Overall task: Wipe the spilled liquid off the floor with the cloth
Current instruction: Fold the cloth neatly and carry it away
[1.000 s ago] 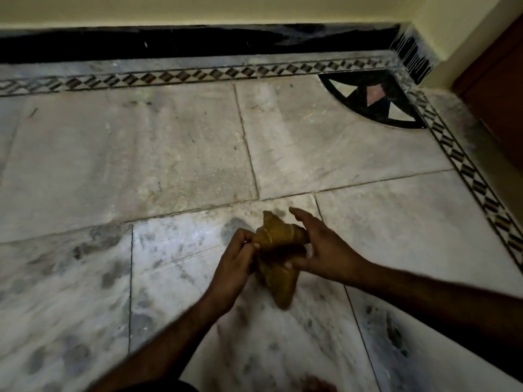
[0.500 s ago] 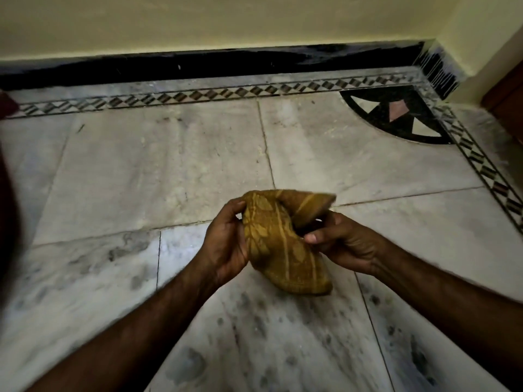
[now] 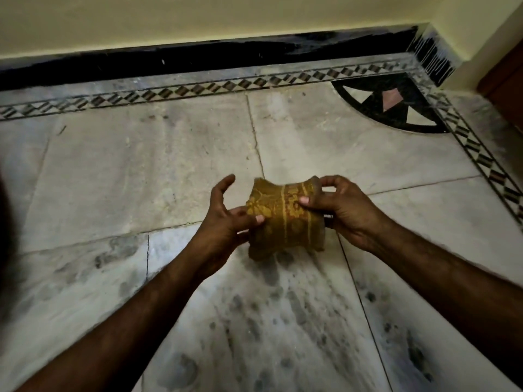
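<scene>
A mustard-yellow patterned cloth (image 3: 284, 219) is folded into a thick pad and held in the air above the marble floor (image 3: 141, 171). My left hand (image 3: 226, 219) pinches its left edge with thumb and lower fingers, while the index finger sticks up free. My right hand (image 3: 336, 207) grips its right edge, thumb on top and fingers curled behind. Dark blotches (image 3: 271, 306) mark the marble below the cloth; I cannot tell whether they are liquid or veining.
A black skirting (image 3: 212, 58) and yellow wall run along the far side. A diamond-patterned inlay border (image 3: 175, 93) frames the floor, with a black quarter-circle inlay (image 3: 387, 106) in the far right corner. A brown door (image 3: 506, 75) stands at the right.
The cloth has gone from a twisted bundle to a flatter folded pad spread between both hands. The hands have moved apart to its two edges. The view has shifted a little.
</scene>
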Demonstrator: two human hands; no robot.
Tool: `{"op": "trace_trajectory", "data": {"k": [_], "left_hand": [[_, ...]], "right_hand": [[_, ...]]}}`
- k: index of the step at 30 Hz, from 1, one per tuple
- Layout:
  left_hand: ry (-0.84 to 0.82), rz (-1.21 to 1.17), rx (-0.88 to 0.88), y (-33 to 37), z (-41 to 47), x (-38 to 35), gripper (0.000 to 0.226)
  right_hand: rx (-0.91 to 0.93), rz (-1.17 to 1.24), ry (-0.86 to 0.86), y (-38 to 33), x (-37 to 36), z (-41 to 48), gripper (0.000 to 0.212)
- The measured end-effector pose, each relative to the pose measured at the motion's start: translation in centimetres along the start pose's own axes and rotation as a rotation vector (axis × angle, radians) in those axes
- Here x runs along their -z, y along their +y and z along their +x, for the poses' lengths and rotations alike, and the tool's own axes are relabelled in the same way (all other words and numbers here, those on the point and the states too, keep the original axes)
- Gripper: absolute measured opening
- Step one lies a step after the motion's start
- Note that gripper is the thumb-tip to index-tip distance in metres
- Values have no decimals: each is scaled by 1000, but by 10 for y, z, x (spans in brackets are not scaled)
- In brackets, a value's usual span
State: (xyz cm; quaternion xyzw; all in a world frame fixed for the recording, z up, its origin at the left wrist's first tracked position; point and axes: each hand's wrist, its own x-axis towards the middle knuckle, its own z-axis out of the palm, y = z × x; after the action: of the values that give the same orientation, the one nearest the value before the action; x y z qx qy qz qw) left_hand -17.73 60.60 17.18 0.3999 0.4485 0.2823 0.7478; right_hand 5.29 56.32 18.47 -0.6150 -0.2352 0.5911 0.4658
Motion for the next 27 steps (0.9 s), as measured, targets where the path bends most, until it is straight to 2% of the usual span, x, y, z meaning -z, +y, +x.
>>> {"op": "trace_trajectory", "data": {"k": [4,8,10,13,17,20,22,24,26,27], "left_hand": [[40,206,-167,4,8,-5,67],[202,399,-304,8,10,-15,58],[278,525,-378,9,10,-19,57],[370,719,-470,16,9,-20,50],[386,786,-466,24,8,-22,23],[342,815,-515,26,10,-24,14],[264,626,-451,29,13,-25,14],[222,394,-324,31,15,-30,18],[278,278,-210,29,17,-33,20],[302,248,-167,27,17,-33,19]], "right_hand": [[180,-159,-77,-9,10,-1,63],[320,-554,-44,-10,9,-4,67],[357,-713,27,-8,6,-3,63],[430,-825,96,-10,7,-1,41],[399,-728,72,-10,11,3,19],[339,-478,41,-14,11,3,11],[266,-239,32,-16,8,1,19],[190,-86,-52,-10,5,-1,39],[144,-89,-142,1,1,-4,61],[142,-106,-155,5,0,-5,61]]}}
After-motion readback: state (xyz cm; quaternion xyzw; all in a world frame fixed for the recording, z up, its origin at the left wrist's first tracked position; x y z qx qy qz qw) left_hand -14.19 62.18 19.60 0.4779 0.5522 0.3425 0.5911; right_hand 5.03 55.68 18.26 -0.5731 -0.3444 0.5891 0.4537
